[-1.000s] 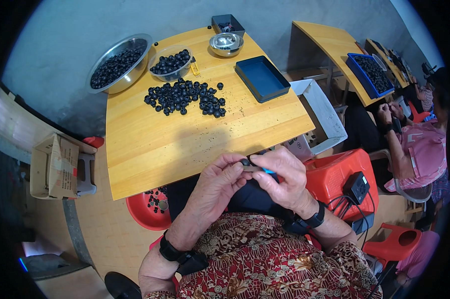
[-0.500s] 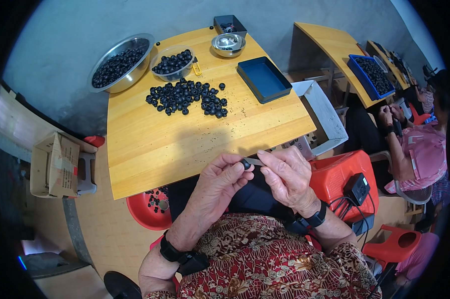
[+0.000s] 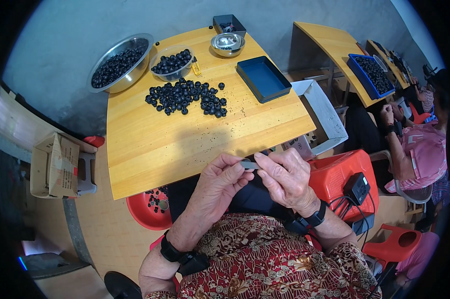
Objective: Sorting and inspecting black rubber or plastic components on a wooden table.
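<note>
Just past the table's front edge, my left hand (image 3: pixel 220 180) pinches a small round black piece between thumb and fingertips. My right hand (image 3: pixel 288 180) grips a thin flat metal blade (image 3: pixel 249 165), which lies across the black piece and hides most of it. Both hands are close together, fingertips nearly meeting. Beyond them on the wooden table (image 3: pixel 150 149) is a loose pile of black round pieces (image 3: pixel 177 95), some showing a hole. A clear plastic bowl (image 3: pixel 170 77) of the same pieces stands behind the pile, with a yellow utility knife (image 3: pixel 196 67) beside it.
A steel basin (image 3: pixel 128 83) of black pieces stands at the back left. A steel bowl (image 3: pixel 228 44), a dark box (image 3: pixel 240 27) and a blue-black tray (image 3: pixel 280 95) are toward the right. A red basin (image 3: pixel 140 212) sits below; a co-worker (image 3: pixel 421 154) sits at right.
The blade has moved left, from the edge of the black piece to across it. My right fingertips have come slightly nearer my left ones. The pile looks the same.
</note>
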The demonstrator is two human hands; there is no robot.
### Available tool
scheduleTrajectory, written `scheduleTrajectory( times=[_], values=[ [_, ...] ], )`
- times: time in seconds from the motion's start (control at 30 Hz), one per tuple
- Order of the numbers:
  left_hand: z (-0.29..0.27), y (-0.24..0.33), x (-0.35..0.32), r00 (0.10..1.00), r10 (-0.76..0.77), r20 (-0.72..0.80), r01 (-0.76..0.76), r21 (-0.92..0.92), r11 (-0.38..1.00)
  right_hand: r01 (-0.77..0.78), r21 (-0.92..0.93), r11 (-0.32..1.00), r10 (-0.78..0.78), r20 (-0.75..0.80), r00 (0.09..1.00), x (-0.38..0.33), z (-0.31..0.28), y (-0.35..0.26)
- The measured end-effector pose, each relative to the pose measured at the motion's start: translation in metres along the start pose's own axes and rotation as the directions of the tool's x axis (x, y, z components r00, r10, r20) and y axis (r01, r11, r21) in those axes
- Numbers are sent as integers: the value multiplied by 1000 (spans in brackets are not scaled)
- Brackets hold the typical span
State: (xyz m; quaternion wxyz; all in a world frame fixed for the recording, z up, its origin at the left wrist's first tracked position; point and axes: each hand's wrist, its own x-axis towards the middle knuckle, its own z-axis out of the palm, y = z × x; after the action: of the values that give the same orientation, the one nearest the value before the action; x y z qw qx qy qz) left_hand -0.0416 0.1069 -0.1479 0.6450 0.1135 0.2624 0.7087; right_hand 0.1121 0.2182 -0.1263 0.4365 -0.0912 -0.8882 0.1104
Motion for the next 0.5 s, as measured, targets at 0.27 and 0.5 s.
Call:
scheduleTrajectory(
  times=[0.27,0.5],
  values=[
    [1,0,2,1000,4,-13,-4,7,1000,-26,19,999,26,18,999,0,1,1],
    [2,5,-3,1000,21,-6,-21,61,998,-165,78,983,167,-11,986,-2,13,10]
  ],
)
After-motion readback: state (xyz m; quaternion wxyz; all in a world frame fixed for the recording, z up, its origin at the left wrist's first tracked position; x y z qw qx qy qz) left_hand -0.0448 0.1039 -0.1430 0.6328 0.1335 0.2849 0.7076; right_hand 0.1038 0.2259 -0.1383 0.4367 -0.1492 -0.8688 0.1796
